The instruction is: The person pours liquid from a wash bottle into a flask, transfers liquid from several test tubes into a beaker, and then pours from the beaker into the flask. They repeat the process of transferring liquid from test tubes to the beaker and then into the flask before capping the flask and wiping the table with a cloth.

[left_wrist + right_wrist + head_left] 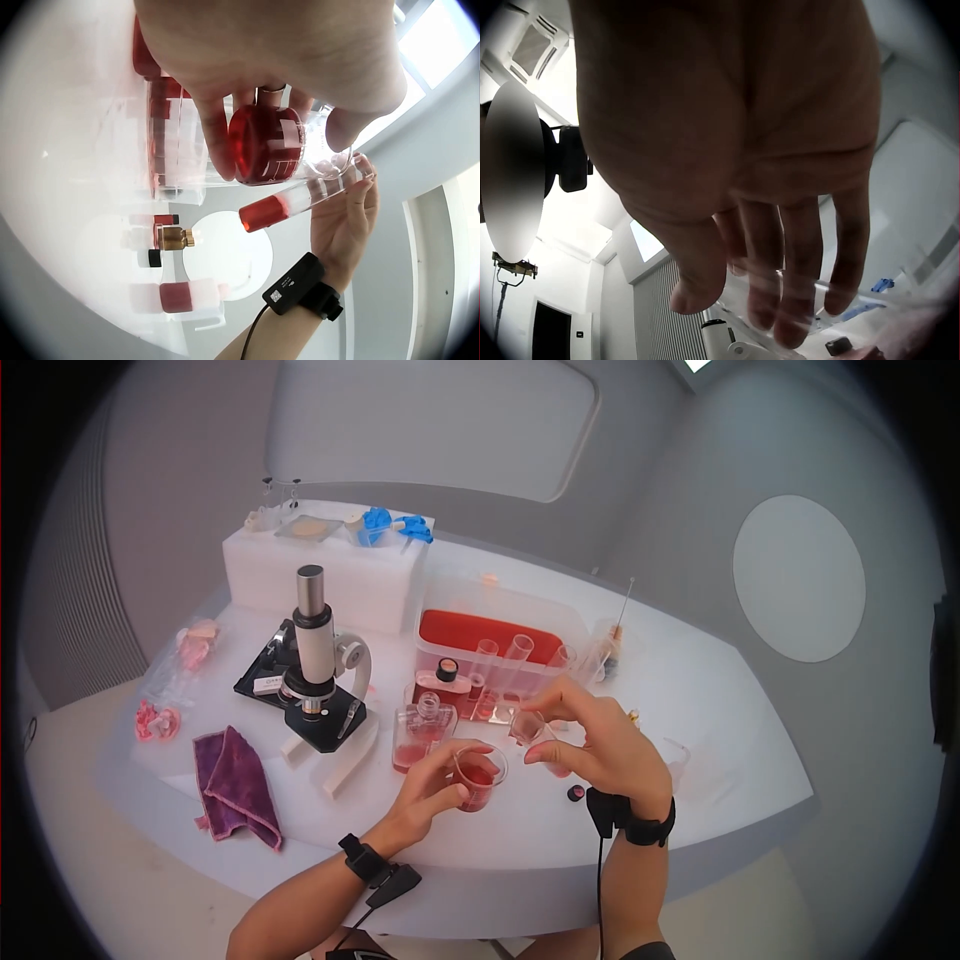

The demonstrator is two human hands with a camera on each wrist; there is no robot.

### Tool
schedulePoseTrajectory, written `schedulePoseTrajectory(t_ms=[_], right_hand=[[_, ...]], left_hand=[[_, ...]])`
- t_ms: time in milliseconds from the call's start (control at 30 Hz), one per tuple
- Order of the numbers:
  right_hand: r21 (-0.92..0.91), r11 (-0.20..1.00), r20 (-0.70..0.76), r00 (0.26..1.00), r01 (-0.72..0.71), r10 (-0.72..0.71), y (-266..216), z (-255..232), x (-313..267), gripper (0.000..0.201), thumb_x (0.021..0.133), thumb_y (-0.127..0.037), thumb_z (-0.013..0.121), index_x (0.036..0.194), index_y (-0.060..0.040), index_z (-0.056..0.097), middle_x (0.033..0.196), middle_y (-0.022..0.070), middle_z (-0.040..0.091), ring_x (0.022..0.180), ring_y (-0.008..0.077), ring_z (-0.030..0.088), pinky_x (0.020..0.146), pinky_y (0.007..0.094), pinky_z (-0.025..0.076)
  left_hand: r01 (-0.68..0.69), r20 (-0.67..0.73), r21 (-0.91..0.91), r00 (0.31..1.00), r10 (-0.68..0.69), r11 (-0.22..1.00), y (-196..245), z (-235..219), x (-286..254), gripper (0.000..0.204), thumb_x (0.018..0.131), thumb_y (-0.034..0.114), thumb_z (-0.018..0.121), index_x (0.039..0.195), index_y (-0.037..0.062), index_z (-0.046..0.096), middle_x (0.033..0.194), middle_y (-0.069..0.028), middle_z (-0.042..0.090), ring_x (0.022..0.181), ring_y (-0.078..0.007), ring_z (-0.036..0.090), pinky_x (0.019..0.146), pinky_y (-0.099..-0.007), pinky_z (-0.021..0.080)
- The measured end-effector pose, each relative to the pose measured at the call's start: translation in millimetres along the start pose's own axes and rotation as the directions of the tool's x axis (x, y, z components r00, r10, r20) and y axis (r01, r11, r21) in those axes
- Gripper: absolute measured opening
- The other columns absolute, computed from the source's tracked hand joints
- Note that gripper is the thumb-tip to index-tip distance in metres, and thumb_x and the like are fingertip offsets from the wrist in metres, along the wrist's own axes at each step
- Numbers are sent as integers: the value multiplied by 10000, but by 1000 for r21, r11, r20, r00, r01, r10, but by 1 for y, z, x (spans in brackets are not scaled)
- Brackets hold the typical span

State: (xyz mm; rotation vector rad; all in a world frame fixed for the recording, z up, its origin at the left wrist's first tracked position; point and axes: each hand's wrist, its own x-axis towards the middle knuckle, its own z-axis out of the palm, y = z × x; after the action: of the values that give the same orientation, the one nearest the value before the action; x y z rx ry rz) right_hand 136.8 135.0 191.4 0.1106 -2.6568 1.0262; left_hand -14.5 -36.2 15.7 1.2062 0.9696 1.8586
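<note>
My left hand (425, 800) grips a small clear beaker (478, 780) holding red liquid; in the left wrist view its fingers wrap the beaker (270, 146). With thumb and fingers, my right hand (615, 750) pinches a clear tube (528, 728) near its rim, just right of the beaker. The left wrist view shows this tube (264, 214) tilted, with red liquid in its closed end and my right hand (349, 225) at the other end. In the right wrist view, clear, blurred edges cross the fingers of my right hand (735, 150).
Behind the hands stand a glass bottle (410, 745), a black-capped bottle (447, 678), upright tubes (518, 650) and a tub of red liquid (490, 635). A microscope (318, 650) and purple cloth (238, 785) are at left. A black cap (575, 793) lies below the right hand.
</note>
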Motion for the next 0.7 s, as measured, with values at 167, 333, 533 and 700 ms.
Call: schedulePoseTrajectory(t_ms=[167,333,533,700], right_hand=[[-76,995,109,992,66,-58,10,0,2,416,870,-70,830,1234,-12,636,1014,117,777,979,269,763,864,382,581],[-50,996,131,989,70,-63,20,8,6,374,832,-92,849,1170,-26,702,997,121,774,924,291,731,826,378,566],[-114,983,121,984,146,-132,41,23,10,391,794,-65,831,1180,-65,771,989,146,768,885,327,715,796,392,563],[-151,973,88,983,176,-164,43,23,9,386,771,-42,801,1154,-89,803,927,152,760,810,323,688,748,394,550]], left_hand=[[11,9,26,1000,-11,1000,6,5,1,602,975,268,688,1494,32,496,1277,-122,663,1166,-184,613,985,-335,488],[9,24,71,1000,-11,997,6,5,2,610,970,269,700,1490,26,494,1315,-131,644,1226,-217,606,1075,-386,461],[49,7,45,999,-49,998,-1,2,1,734,940,306,734,1543,-4,452,1461,-139,565,1338,-256,567,1157,-429,418],[58,27,47,998,-59,997,-6,-1,3,795,925,346,749,1561,-9,433,1530,-163,528,1382,-277,541,1179,-443,404]])
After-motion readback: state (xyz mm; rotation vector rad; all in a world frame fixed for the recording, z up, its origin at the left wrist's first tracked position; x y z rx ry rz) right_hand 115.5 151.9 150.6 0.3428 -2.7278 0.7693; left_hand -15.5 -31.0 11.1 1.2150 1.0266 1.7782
